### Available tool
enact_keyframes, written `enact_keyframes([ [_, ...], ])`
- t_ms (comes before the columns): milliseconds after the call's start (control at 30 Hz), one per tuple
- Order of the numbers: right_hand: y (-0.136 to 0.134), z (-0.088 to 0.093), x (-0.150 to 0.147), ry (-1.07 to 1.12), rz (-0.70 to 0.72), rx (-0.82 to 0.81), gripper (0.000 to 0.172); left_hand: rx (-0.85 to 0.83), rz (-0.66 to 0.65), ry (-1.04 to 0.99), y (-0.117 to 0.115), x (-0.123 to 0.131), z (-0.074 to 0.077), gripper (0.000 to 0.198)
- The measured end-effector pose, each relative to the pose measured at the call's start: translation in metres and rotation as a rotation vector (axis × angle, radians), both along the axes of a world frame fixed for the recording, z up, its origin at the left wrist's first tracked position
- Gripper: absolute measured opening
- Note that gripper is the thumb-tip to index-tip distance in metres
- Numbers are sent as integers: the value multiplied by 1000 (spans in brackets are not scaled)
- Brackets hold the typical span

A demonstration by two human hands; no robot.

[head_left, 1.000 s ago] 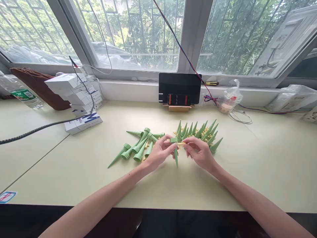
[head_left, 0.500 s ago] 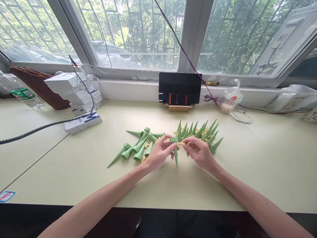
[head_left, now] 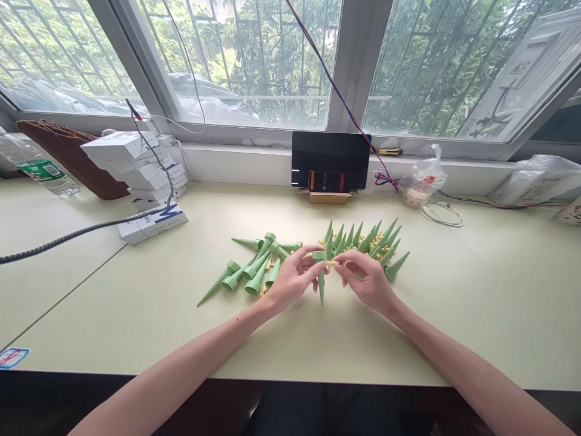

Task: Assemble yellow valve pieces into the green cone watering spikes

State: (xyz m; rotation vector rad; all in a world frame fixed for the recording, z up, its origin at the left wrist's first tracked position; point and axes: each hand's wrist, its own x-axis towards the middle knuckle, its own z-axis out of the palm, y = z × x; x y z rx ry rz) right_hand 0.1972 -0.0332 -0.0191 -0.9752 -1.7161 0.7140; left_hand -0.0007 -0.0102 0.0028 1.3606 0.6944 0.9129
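My left hand (head_left: 297, 275) is closed around a green plastic plant watering spike (head_left: 322, 287), held point down with its wide ribbed cap at the top. A small yellow plastic valve piece (head_left: 331, 263) is pinched in the fingertips of my right hand (head_left: 365, 277), against the side of the spike just below the cap. Left of my hands lies a loose pile of green spikes (head_left: 256, 269) with a few yellow pieces among them. Behind my right hand, several spikes (head_left: 363, 239) stand point up in rows, with yellow pieces between them.
A phone (head_left: 329, 181) leans on a small cardboard box (head_left: 324, 198) before a black tablet (head_left: 299, 148). White boxes (head_left: 152, 224) and a plastic bottle (head_left: 48, 172) stand at the left. At the right back are a tied plastic bag (head_left: 422, 184) and a white cable (head_left: 447, 219).
The lower tip of the spike has swung slightly to the left. Both hands keep nearly the same position and grip.
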Motion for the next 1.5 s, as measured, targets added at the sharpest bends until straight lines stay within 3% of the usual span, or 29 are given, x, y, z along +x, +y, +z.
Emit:
enact_keyframes([
  [800, -1, 0, 0, 4, -27, 20, 11, -135, -61, -75, 5, -2, -6, 47],
  [1200, 0, 1, 0, -17, -22, 22, 18, -28, -4, -19, -1, -1, 0, 43],
  [1500, -1, 2, 0, -26, -11, -8, 24, 51, -8, 21, -1, -1, -5, 37],
])
